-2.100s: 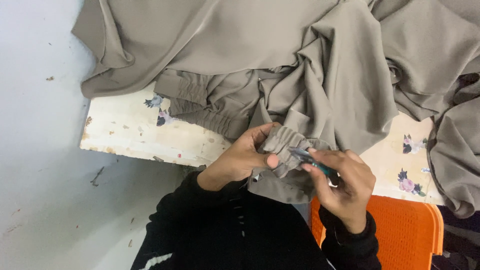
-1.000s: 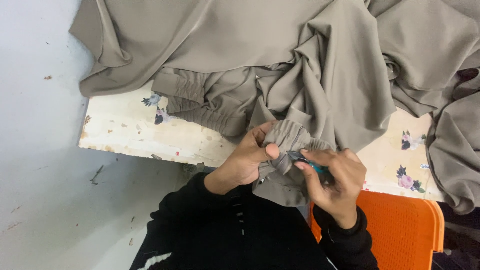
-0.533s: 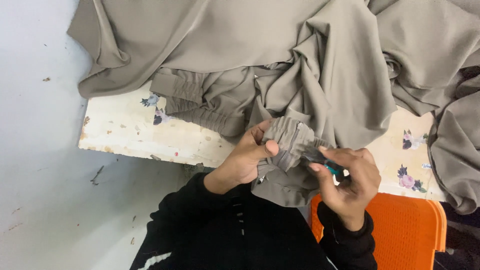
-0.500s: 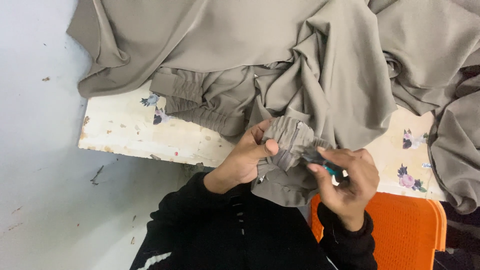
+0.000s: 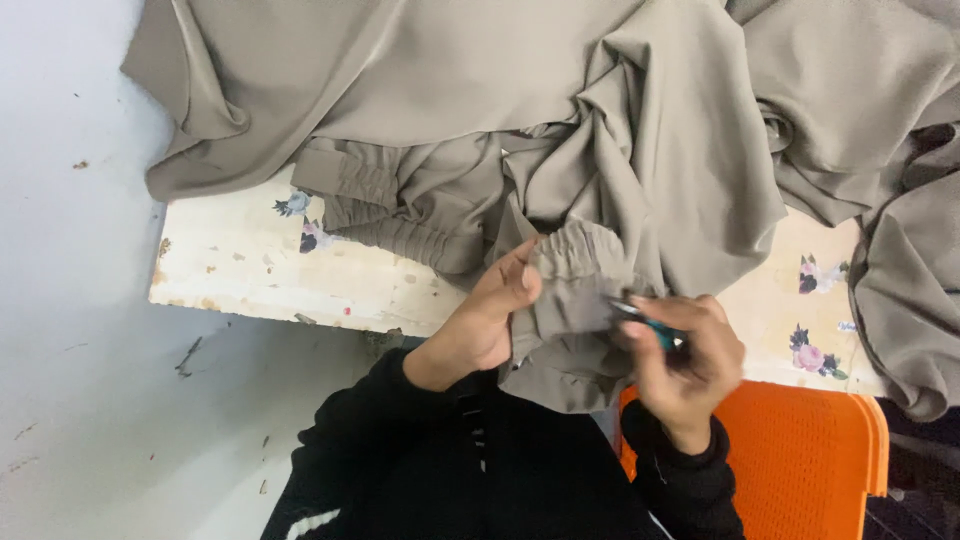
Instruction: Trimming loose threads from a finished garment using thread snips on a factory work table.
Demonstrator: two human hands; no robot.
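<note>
Right hand [image 5: 685,365] had shifted slightly toward 3 o'clock versus half a second earlier and looked motion-blurred; the small teal-handled tool [image 5: 650,325] stayed pinched in its fingers, tip against the gathered elastic cuff [image 5: 575,270]. Judged: trimming or picking at the cuff seam was ongoing, not finished.

Near: black sleeves [image 5: 470,470] at 6 o'clock, orange plastic chair [image 5: 810,455] at 4 o'clock under the right wrist. Right hand was clenched around the tool, knuckles up, wrist bent, fingers curled toward 10 o'clock. Left hand [image 5: 490,315] gripped the cuff from 9 o'clock, thumb on top pointing to 1 o'clock, fingers hidden underneath; cuff bunched between both hands, held just off the tabletop edge.

Farther: white tabletop [image 5: 250,275] with small flower prints, chipped edge. Beyond, the grey-beige garment [image 5: 450,90] lay heaped from 10 to 2 o'clock, a second elastic cuff [image 5: 350,185] resting at 10 o'clock. Grey floor [image 5: 70,350] at 8 o'clock.
</note>
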